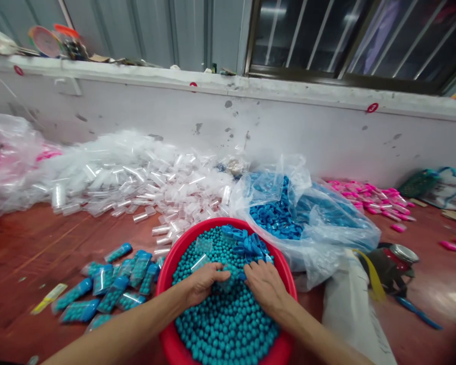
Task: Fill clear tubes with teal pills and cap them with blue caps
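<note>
A red basin (289, 278) holds many teal beads (228, 329), with blue caps (251, 244) heaped on them at the back. Over the beads, my left hand (206, 282) is closed round a clear container with teal beads (228, 279) in it. My right hand (264, 285) sits beside it, fingers bent over something blue that looks like a cap (242, 276); the fingers hide most of it. Clear empty containers (200, 262) lie on the beads just behind my left hand.
Filled containers with blue caps (103, 279) lie left of the basin. Behind it are a heap of clear containers (182, 187) and a plastic bag of blue caps (275, 215). Pink items (372, 197) lie at the right, near a white sack (351, 309) and a lidded jar (403, 253).
</note>
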### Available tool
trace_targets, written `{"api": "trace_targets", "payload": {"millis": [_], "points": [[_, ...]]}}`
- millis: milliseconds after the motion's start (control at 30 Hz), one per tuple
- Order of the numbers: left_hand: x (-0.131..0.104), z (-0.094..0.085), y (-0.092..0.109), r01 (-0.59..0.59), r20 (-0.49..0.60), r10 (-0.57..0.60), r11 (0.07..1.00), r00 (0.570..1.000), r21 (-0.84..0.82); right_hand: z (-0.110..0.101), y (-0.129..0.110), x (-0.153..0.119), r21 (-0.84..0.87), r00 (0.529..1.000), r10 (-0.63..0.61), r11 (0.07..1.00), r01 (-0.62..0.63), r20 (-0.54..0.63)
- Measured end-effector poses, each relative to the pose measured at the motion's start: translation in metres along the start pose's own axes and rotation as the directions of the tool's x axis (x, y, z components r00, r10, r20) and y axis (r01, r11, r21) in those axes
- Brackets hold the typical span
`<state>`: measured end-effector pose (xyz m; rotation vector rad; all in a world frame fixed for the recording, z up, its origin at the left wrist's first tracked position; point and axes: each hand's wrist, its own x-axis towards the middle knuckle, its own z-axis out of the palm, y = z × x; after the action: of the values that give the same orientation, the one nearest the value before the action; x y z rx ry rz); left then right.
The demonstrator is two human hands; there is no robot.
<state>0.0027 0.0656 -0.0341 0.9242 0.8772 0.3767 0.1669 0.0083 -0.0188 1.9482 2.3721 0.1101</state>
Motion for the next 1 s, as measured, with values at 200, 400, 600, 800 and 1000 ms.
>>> {"api": "trace_targets", "payload": {"millis": [200,400,600,800,1000], "points": [[-0.018,-0.005,0.001,-0.134,-0.071,0.137,0.990,0.988,0.041,0.001,-0.001,0.006,0.126,0.998,0.007,0.992,0.000,-0.057],[-0.024,0.001,-0.008,-0.265,-0.031,0.268,0.961,0.963,0.078,-0.024,-0.003,0.007,0.658,0.994,-0.053,0.747,0.100,-0.091],[-0.031,0.004,-0.015,-0.219,0.004,0.222,0.961,0.975,0.166,-0.020,-0.006,0.002,0.747,0.997,-0.076,0.662,0.061,-0.013],[-0.034,0.003,-0.017,-0.250,-0.041,0.262,0.949,0.964,0.192,-0.024,-0.011,0.001,0.791,0.997,0.004,0.609,0.055,-0.073],[-0.036,0.004,-0.018,-0.269,-0.012,0.275,0.946,0.961,0.180,-0.019,-0.019,0.003,0.768,0.978,-0.029,0.614,0.182,-0.209]]}}
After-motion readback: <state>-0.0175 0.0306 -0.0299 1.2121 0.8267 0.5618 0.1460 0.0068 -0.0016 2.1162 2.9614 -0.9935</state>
